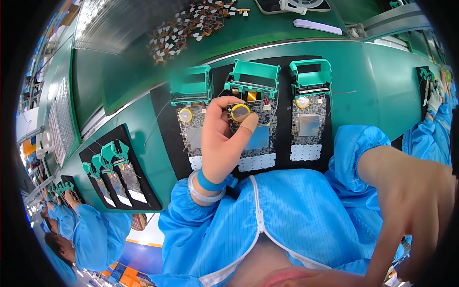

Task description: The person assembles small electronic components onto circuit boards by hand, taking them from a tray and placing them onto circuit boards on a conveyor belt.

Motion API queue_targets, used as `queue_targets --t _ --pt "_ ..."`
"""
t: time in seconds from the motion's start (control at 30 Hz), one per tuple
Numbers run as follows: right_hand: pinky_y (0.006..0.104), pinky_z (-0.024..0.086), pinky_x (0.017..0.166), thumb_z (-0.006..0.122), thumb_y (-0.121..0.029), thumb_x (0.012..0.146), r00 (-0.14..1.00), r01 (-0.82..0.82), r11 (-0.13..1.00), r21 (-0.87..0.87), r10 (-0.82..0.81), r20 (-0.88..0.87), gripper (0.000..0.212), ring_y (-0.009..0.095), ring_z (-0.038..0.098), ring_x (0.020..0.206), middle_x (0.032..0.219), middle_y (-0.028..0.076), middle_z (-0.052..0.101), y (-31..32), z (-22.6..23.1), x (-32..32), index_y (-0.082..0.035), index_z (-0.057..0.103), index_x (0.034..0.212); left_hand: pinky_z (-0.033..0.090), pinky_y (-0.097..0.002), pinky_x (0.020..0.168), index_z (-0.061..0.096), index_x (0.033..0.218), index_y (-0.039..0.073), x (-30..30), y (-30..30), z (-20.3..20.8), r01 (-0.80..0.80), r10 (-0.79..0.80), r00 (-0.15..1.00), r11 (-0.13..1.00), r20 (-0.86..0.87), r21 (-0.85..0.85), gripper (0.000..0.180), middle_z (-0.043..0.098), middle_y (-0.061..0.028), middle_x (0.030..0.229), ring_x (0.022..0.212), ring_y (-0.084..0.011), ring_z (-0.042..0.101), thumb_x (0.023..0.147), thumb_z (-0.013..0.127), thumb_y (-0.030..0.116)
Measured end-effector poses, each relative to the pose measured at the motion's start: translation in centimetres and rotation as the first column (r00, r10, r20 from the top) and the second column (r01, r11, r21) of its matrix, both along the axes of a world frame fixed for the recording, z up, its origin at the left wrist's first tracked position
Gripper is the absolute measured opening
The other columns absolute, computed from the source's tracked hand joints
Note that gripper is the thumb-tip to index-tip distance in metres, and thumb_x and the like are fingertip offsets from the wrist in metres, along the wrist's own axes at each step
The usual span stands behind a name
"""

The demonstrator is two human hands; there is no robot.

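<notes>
My left hand [221, 136] grips the middle circuit board [267, 115], thumb on its face beside a round coin cell [240, 112] and fingers curled round the left edge. A green plastic frame [253, 77] adjoins the board's far end, with a yellow flex piece and thin wires between them. A blue band [210, 183] and a clear band circle my left wrist. Off to the right, close to the camera, my right hand [416, 205] is raised away from the boards. Its fingers point down and stand apart, their tips partly cut off; I see nothing held in them.
Similar boards with green frames lie left [191, 136] and right [310, 122] on the black mat [165, 131]. Another loaded mat [148, 184] is farther left. Small parts [179, 38] and a lilac-handled tool [318, 27] lie beyond. Co-workers in blue [98, 234] sit at both sides.
</notes>
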State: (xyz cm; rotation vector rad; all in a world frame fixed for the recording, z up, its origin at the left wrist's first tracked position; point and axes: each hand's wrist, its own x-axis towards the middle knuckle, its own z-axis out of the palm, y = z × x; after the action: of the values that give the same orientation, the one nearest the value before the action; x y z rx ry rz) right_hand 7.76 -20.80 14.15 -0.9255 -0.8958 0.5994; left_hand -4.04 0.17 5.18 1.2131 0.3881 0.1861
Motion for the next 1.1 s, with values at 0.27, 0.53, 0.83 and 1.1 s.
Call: queue_targets --t 0.27,0.53,0.83,1.1 --pt "0.0304 0.045 0.059 0.058 -0.002 0.079 1.000 0.000 1.000 -0.021 0.000 -0.008 0.010 0.017 0.059 0.067 0.078 0.006 0.064 -0.1 0.1 0.3 -0.001 0.065 0.085 0.042 -0.0185 0.073 0.048 0.111 0.002 -0.1 0.4 0.2 -0.018 0.018 1.000 0.997 -0.001 0.070 0.032 0.056 -0.0021 0.092 0.083 -0.0061 0.053 0.082 0.060 -0.004" --pt "0.0311 0.046 0.062 0.058 -0.002 0.080 1.000 -0.003 0.999 -0.041 0.003 -0.007 0.010 0.017 0.059 0.068 0.078 0.005 0.064 1.3 0.5 0.9 -0.002 0.066 0.085 0.042 -0.0178 0.072 0.049 0.110 0.002 -0.1 0.5 0.2 -0.012 0.012 1.000 0.997 0.007 0.073 0.032 0.056 -0.0020 0.091 0.083 -0.0058 0.053 0.081 0.061 -0.004" --pt "0.0321 0.047 0.064 0.059 0.000 0.079 0.970 0.085 0.981 -0.174 -0.042 0.241 0.011 0.017 0.059 0.072 0.079 0.004 0.065 8.8 -0.5 2.0 -0.002 0.066 0.087 0.043 -0.0186 0.074 0.048 0.112 0.002 -0.3 0.7 0.3 -0.034 0.032 0.998 0.999 0.059 0.041 0.034 0.055 -0.0018 0.094 0.085 -0.0057 0.052 0.081 0.060 -0.007" --pt "0.0320 0.045 0.067 0.061 0.004 0.075 0.756 0.136 0.964 -0.228 0.047 0.653 0.016 0.022 0.057 0.078 0.080 0.007 0.063 10.5 -4.0 3.2 -0.003 0.066 0.088 0.043 -0.0180 0.072 0.048 0.109 0.001 -0.1 0.6 0.0 -0.066 0.063 0.996 0.997 0.063 0.037 0.032 0.056 -0.0013 0.092 0.083 -0.0047 0.052 0.081 0.061 -0.006"
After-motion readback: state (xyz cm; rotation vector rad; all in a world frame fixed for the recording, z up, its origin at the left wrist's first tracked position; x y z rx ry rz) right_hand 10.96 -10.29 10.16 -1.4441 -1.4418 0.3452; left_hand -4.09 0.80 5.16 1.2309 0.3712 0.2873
